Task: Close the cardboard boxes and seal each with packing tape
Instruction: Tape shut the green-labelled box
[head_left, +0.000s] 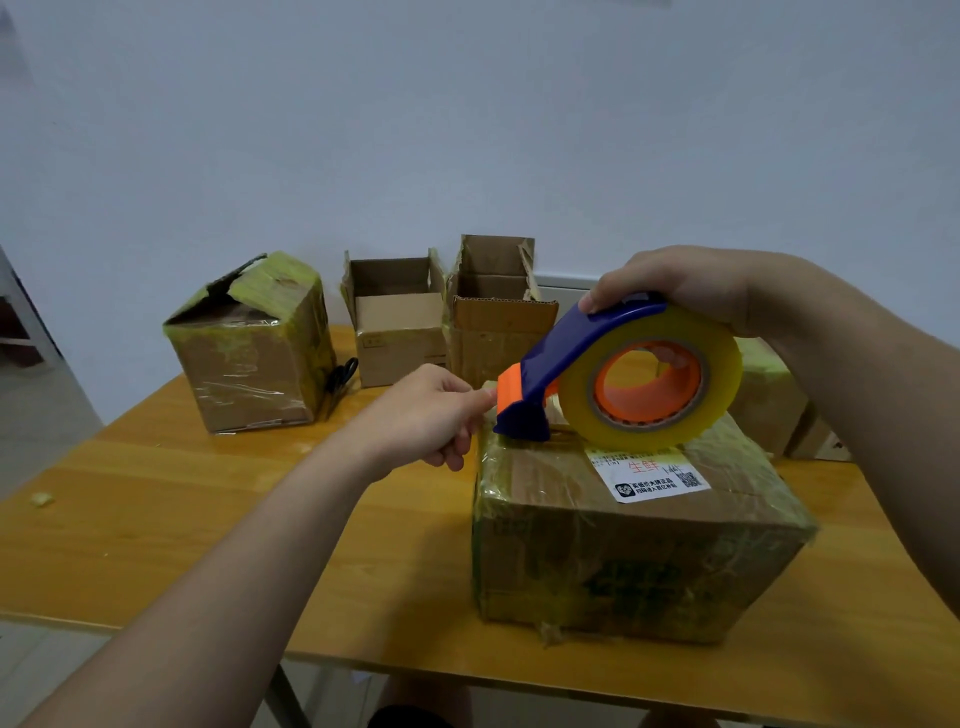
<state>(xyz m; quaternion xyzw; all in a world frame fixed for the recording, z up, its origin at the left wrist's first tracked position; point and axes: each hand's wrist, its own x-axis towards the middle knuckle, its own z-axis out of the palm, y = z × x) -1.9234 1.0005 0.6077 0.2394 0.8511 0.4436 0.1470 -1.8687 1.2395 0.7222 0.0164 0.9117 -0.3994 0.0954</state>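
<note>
Pale plain wall (467, 130) behind; wooden bench (156, 545) with an orange-yellow top carries everything.

Front right on the bench we log a closed cardboard box (623, 561), flaps down, wrapped in yellowish film, with a white printed label (649, 475) on its top face.

A blue tape dispenser (571, 353) rests on that top face, at its far edge just behind the label. Its roll of packing tape (727, 374) touches the box; its orange-tipped nose points left and sits at the box's far left corner.

Right hand (685, 286): fingers curled over the top of the tape dispenser, gripping it from above.

Left hand (431, 415): fingers curled, thumb and forefinger tips pinching at the orange nose of the tape dispenser. We cannot tell whether a tape end lies between them.

Back row, near the wall:
- far left, a taped box (249, 358) with a torn, crumpled top;
- black scissors (340, 382) leaning just beside it on its right;
- in the middle, two open boxes (397, 332) side by side, flaps upright, touching or nearly so;
- far right, another wrapped box (769, 395), partly hidden by the right forearm.

Small crumpled tape scrap (41, 500) lies at the left edge of the bench, well apart from the rest.
</note>
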